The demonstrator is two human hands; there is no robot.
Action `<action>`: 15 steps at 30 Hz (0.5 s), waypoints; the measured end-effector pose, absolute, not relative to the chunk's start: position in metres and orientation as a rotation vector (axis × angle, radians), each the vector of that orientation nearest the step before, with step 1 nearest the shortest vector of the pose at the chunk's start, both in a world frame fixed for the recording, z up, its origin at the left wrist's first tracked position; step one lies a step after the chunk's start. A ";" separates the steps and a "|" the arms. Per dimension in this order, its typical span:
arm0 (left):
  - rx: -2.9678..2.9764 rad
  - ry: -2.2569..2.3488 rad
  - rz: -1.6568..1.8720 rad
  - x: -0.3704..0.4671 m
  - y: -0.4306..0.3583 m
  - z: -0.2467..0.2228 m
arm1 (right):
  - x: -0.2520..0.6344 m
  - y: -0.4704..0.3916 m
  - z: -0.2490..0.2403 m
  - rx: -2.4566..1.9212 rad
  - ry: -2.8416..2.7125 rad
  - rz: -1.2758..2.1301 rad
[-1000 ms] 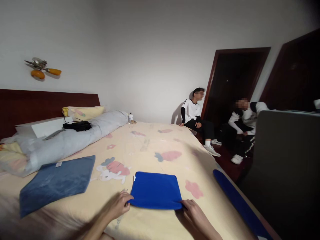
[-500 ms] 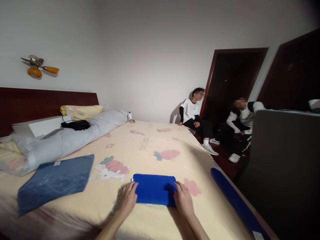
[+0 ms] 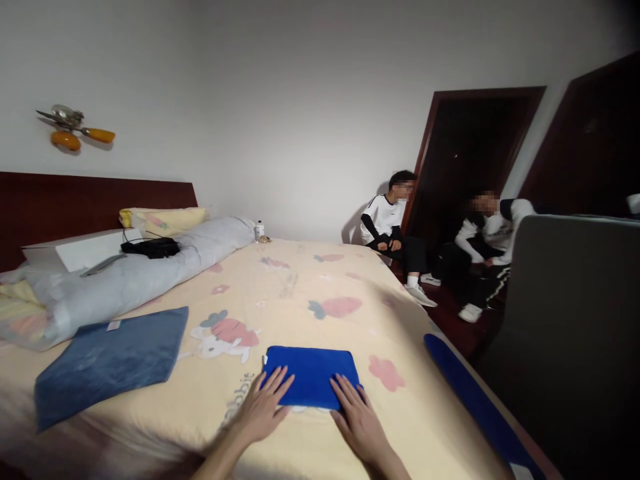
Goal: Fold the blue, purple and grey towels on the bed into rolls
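Observation:
A bright blue folded cloth (image 3: 313, 377) lies flat on the patterned bedsheet (image 3: 300, 287), with a small white tag at its left edge. My left hand (image 3: 265, 403) rests palm down on its lower left part, fingers spread. On its lower right part lies my right hand (image 3: 357, 413), fingers stretched out. Neither hand grips anything. To the left, a grey-blue cloth (image 3: 117, 360) is spread on the bed. A long, narrow blue cloth (image 3: 475, 400) lies along the bed's right edge.
A rolled bundle in clear plastic (image 3: 165, 267) carries a black item (image 3: 150, 247) beside a white box (image 3: 90, 250). A bottle (image 3: 259, 231) stands at the far edge. Two people sit beyond the bed's right side, near a dark chair back (image 3: 575, 320).
My hands have moved from the blue cloth's side edges onto its top, and their fingers have flattened and spread. The seated person by the doorframe has brought both hands together.

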State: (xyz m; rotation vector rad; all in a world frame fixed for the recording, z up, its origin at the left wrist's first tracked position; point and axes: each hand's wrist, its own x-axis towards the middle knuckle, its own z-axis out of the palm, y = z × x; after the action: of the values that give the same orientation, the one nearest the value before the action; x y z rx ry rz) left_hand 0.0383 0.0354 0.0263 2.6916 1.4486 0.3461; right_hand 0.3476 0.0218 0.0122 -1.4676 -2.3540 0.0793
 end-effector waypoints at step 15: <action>2.439 1.511 0.893 -0.011 0.052 0.028 | 0.394 0.041 0.034 -1.384 -2.095 0.110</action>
State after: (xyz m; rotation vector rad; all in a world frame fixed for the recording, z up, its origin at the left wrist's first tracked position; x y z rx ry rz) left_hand -0.0113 0.0517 0.0283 2.4390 1.5109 0.8927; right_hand 0.3937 0.0405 0.0337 -1.3835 -2.0945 0.1099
